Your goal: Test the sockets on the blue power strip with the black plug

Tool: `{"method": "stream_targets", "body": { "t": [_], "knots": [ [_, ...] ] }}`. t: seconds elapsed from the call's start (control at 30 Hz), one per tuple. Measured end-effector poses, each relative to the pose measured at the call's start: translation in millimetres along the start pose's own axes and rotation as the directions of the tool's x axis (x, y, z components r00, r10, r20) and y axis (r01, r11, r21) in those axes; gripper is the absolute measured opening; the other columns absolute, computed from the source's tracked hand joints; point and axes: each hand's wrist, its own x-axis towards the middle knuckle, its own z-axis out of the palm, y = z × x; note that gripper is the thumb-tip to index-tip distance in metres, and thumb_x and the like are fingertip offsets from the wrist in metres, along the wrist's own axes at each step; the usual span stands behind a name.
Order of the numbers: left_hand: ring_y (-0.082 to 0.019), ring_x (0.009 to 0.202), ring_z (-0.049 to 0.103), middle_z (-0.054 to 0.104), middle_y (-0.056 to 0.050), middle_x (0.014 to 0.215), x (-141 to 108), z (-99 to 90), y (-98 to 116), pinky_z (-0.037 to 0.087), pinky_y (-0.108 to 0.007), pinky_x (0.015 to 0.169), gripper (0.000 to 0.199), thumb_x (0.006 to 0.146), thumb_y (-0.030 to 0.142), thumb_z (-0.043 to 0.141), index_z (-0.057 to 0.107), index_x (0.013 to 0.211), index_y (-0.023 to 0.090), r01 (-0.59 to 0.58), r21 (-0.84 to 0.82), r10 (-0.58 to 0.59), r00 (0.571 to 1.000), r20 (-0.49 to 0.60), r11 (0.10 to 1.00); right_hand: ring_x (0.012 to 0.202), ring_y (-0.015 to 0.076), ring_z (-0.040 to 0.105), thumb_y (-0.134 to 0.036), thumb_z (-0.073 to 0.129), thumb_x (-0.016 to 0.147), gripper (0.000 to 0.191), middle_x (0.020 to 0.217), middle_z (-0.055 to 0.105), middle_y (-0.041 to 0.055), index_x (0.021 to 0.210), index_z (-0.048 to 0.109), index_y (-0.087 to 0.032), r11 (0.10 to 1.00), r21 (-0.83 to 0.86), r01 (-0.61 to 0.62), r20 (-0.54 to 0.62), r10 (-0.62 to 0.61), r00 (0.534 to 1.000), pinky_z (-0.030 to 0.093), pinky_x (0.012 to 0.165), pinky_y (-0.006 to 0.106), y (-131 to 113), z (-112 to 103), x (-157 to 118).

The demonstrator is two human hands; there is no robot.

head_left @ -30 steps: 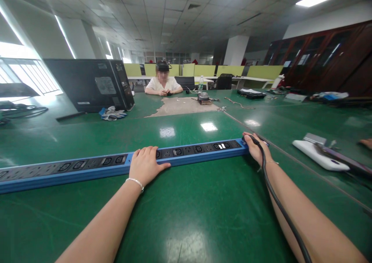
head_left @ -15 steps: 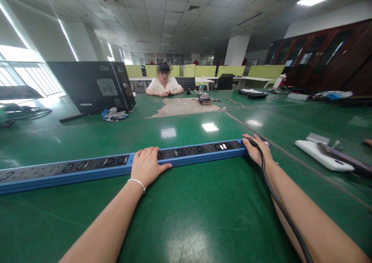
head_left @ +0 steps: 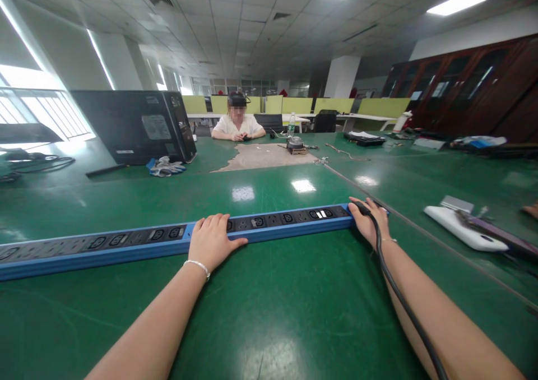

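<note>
A long blue power strip (head_left: 269, 231) with a row of black sockets lies across the green table (head_left: 277, 290). My left hand (head_left: 212, 237) is wrapped over its middle, thumb along the near side and fingers over the top. At the strip's right end my right hand (head_left: 370, 220) grips the strip, its fingers around the end. A black cable (head_left: 389, 270) passes over the right hand, its plug end at the thumb and fingers, and runs down along the right forearm. Two small white labels sit between sockets near the right end.
A black computer case (head_left: 130, 125) and gloves (head_left: 165, 166) are at the back left. Across the table sits a person (head_left: 237, 123). A white device (head_left: 464, 230) lies at the right; a bottle (head_left: 291, 123) stands at the back.
My right hand and forearm have shifted slightly left, the cable moving with them. The left hand keeps its hold on the strip.
</note>
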Motion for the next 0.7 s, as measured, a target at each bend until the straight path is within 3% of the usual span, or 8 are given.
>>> {"method": "stream_targets", "body": {
  "t": [0.2,0.3,0.43,0.5,0.57,0.6,0.7],
  "knots": [
    [-0.028,0.113,0.049,0.058,-0.014,0.118,0.5,-1.7,1.0,0.032,-0.042,0.098,0.071,0.069,0.067,0.051,0.051,0.117,0.015,-0.003,-0.003,0.003,1.0,0.002,1.0,0.11,0.026,0.053,-0.05,0.037,0.08,0.042,0.104,0.068,0.0029,0.101,0.065,-0.028,0.997,0.083,-0.011,-0.055,0.016,0.998,0.029,0.098,0.049,-6.1,-3.6,0.8],
    [-0.029,0.113,0.049,0.058,-0.014,0.118,0.5,-2.1,1.5,0.031,-0.042,0.098,0.07,0.069,0.067,0.051,0.051,0.117,0.016,0.007,-0.01,-0.007,1.0,0.009,1.0,0.096,0.025,0.06,-0.048,0.045,0.074,0.039,0.095,0.07,0.0039,0.096,0.067,-0.025,0.99,0.143,-0.006,-0.13,0.024,0.991,0.038,0.092,0.043,-7.3,-5.5,0.0],
    [-0.028,0.113,0.049,0.058,-0.013,0.118,0.6,-2.3,1.4,0.031,-0.042,0.098,0.07,0.068,0.067,0.051,0.051,0.117,0.017,0.012,-0.007,-0.011,1.0,0.01,1.0,0.085,0.0249,0.062,-0.05,0.05,0.071,0.034,0.082,0.07,0.0043,0.083,0.07,-0.024,0.97,0.224,-0.093,-0.131,0.124,0.983,0.045,0.084,0.039,-10.5,-10.8,-0.9],
    [-0.029,0.113,0.049,0.058,-0.014,0.118,0.6,-2.4,1.2,0.031,-0.042,0.098,0.071,0.068,0.068,0.051,0.051,0.117,0.016,0.005,-0.005,-0.005,1.0,0.007,1.0,0.083,0.0239,0.062,-0.051,0.047,0.074,0.039,0.082,0.07,0.0054,0.086,0.069,-0.021,0.917,0.368,-0.152,-0.221,0.245,0.944,0.047,0.081,0.037,-16.9,-16.8,-0.4],
    [-0.029,0.112,0.049,0.058,-0.014,0.117,0.5,-2.4,1.0,0.032,-0.042,0.097,0.072,0.068,0.068,0.051,0.051,0.116,0.015,-0.001,-0.002,0.001,1.0,0.005,1.0,0.082,0.0223,0.063,-0.05,0.043,0.078,0.043,0.086,0.07,0.0074,0.09,0.068,-0.017,0.83,0.54,-0.138,-0.315,0.352,0.881,0.049,0.077,0.034,-26.7,-23.4,0.2],
    [-0.029,0.112,0.049,0.058,-0.014,0.118,0.5,-2.4,0.9,0.032,-0.042,0.097,0.072,0.068,0.068,0.051,0.051,0.116,0.015,-0.003,-0.001,0.003,1.0,0.005,1.0,0.082,0.0215,0.063,-0.049,0.042,0.08,0.043,0.087,0.07,0.0078,0.092,0.067,-0.016,0.793,0.6,-0.107,-0.323,0.363,0.874,0.049,0.077,0.032,-32.1,-25.8,0.1],
    [-0.029,0.112,0.049,0.058,-0.015,0.117,0.5,-2.0,1.0,0.032,-0.042,0.098,0.071,0.069,0.067,0.051,0.051,0.117,0.014,-0.006,0.002,0.006,1.0,-0.002,1.0,0.084,0.0208,0.063,-0.049,0.05,0.077,0.039,0.087,0.07,0.0063,0.093,0.067,-0.017,0.747,0.663,-0.05,-0.197,0.239,0.951,0.048,0.081,0.033,-45.4,-26.3,-1.8]
  ]
}}
